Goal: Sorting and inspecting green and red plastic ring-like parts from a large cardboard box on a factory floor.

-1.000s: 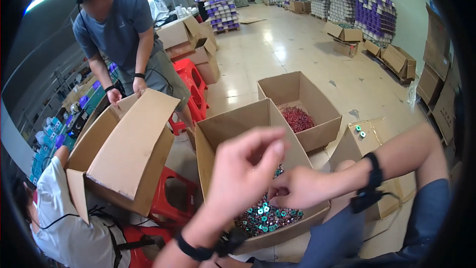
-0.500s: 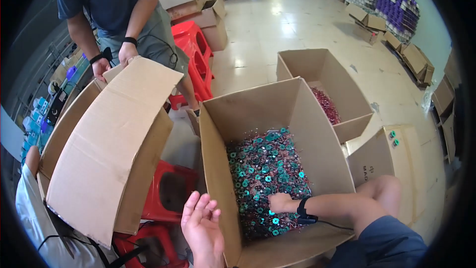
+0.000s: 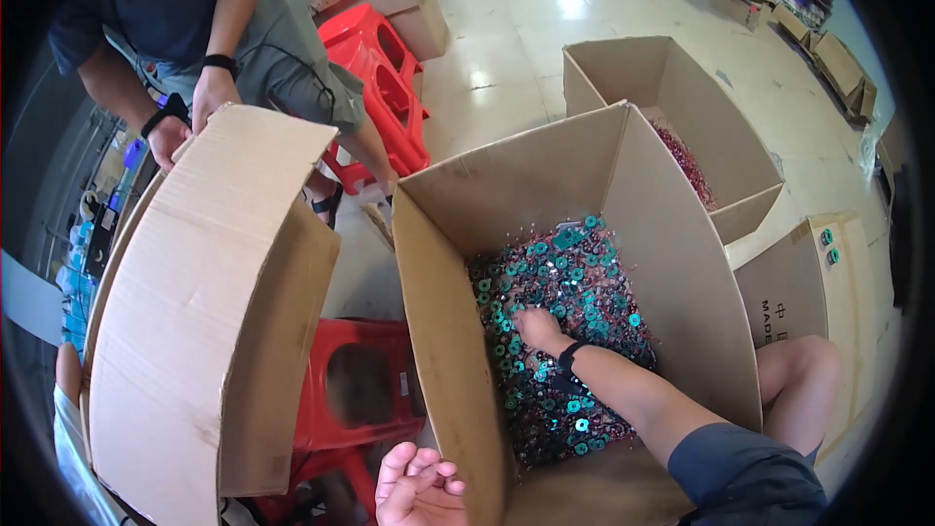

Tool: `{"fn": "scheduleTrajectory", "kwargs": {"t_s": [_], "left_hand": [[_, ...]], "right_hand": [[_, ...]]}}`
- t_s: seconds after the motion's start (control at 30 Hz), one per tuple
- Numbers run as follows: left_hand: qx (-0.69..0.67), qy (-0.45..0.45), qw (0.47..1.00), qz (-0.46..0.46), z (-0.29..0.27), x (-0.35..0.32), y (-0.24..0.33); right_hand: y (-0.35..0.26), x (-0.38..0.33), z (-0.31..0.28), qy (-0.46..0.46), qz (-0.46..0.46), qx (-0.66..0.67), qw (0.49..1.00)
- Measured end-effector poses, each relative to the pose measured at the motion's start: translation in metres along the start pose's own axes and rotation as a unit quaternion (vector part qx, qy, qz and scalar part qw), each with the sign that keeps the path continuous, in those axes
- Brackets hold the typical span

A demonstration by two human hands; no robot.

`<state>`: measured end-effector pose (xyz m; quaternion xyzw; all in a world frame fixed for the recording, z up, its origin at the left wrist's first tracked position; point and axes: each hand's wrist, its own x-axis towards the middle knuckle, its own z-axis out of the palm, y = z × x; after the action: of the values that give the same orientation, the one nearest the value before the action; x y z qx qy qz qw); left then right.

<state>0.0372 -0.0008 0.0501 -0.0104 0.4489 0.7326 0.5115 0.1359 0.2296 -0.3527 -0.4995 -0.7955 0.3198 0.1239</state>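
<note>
A deep cardboard box (image 3: pixel 682 224) stands before me, a loose heap of small teal ring-shaped discs and tiny dark, reddish and shiny pieces (image 3: pixel 594 302) on its bottom. Inside it, my right hand (image 3: pixel 538 328) is at the heap's left part, fingers curled down against the pieces. What they hold, if anything, is too small to make out. A dark band circles that wrist. My left hand (image 3: pixel 421 492) is beside the box's near left wall, palm up, with fingers loosely bent and apart and nothing in them.
At the left, another person's hands (image 3: pixel 209 97) touch a large tilted cardboard box (image 3: pixel 175 302). Red plastic stools (image 3: pixel 380 78) stand behind and below it. A smaller box (image 3: pixel 730 136) with reddish pieces is beyond mine; a carton (image 3: pixel 842 312) bearing two teal discs is at right.
My right hand has moved left and farther into the box, across the heap. The left hand is lower in view, still palm up. The whole view has shifted downward.
</note>
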Motion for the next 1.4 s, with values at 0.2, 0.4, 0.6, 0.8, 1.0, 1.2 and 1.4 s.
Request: {"fn": "scheduleTrajectory", "kwargs": {"t_s": [0.2, 0.4, 0.6, 0.8, 1.0, 1.2, 1.4], "left_hand": [[-0.032, 0.030, 0.999, 0.024, 0.003, -0.002, 0.008], [0.099, 0.039, 0.992, 0.064, 0.006, 0.022, -0.011], [0.194, 0.008, 0.965, -0.177, 0.011, 0.031, -0.056], [0.042, -0.277, 0.924, -0.259, 0.024, 0.019, -0.073], [0.244, -0.244, 0.939, -0.010, 0.039, 0.013, -0.101], [0.272, -0.260, 0.926, -0.047, 0.036, -0.005, -0.127], [0.255, -0.186, 0.947, -0.059, 0.049, -0.017, -0.118]], "right_hand": [[-0.026, -0.009, -0.032, 0.012, -0.115, 0.052, 0.992], [-0.116, -0.081, -0.168, -0.059, -0.099, 0.190, 0.975], [-0.198, -0.179, -0.320, -0.181, -0.060, 0.379, 0.906], [-0.197, -0.232, -0.355, -0.054, -0.177, 0.406, 0.895], [-0.148, -0.225, -0.311, -0.104, -0.129, 0.506, 0.847], [-0.128, -0.240, -0.301, 0.078, -0.148, 0.235, 0.958], [-0.114, -0.225, -0.289, -0.058, 0.002, 0.425, 0.903]]}}
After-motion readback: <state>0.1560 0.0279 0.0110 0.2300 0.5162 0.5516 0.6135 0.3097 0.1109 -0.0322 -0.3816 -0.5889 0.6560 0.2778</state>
